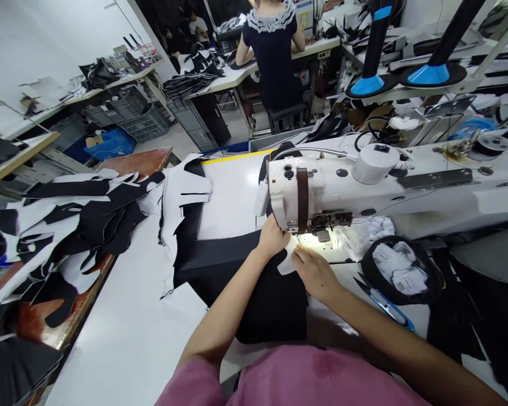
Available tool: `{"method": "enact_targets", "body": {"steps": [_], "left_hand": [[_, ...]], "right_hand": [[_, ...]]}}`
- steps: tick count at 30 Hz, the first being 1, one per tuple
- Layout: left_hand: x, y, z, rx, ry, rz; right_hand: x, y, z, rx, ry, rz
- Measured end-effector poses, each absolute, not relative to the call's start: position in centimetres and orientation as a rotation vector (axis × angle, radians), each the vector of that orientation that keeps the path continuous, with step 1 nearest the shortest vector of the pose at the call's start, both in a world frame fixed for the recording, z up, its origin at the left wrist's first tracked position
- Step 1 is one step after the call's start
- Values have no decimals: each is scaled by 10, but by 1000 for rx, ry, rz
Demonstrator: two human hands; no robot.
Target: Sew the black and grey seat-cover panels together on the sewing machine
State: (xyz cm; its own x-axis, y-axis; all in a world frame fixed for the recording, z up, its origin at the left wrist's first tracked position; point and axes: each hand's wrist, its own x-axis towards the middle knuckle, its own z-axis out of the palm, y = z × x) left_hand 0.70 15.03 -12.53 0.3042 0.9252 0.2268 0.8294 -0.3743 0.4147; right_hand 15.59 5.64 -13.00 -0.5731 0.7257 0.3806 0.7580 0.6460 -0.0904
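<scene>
Black fabric with a white reverse side point(232, 265) lies spread under the head of a white sewing machine point(288, 192). My left hand point(274, 238) rests left of the lit needle area, its fingers curled on the fabric and partly hidden by the machine head. Close by on the right, my right hand point(316, 274) has its fingers pinched together at the edge of a small white fabric flap point(286, 263). The exact grip of both fingertips is hard to see. A lamp lights the needle plate point(322, 246) just beyond my fingers.
Blue-handled thread snips point(389, 310) lie right of my forearm, beside a round black container point(370, 268) of white labels. Cut black and white pieces point(105, 220) are heaped at left. Thread cones point(434, 73) stand upper right. Another person point(275, 62) sits at a farther table.
</scene>
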Motion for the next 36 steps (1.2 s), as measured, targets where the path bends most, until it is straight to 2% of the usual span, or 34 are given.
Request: {"method": "enact_targets", "body": {"steps": [6,10,13,19,25,36], "left_hand": [[5,53,-96,2404,1765,899],[9,10,-92,2464,1376,480],[14,26,-93,2472,1464,341],[17,62,-93,2409,1569,392],[20,67,-95,2473,1582,65],[6,94,-89,2555,1583,39]], "right_hand": [[161,39,-123,-1129,-2440,75],[174,26,-112,-1332,-2353,151],[182,18,-111,-1374,-2369,65],[167,0,-134,-881,-2521,-117],[143,11,-139,-940,-2556,-153],[131,36,-146,-1149,-2483,-178]]}}
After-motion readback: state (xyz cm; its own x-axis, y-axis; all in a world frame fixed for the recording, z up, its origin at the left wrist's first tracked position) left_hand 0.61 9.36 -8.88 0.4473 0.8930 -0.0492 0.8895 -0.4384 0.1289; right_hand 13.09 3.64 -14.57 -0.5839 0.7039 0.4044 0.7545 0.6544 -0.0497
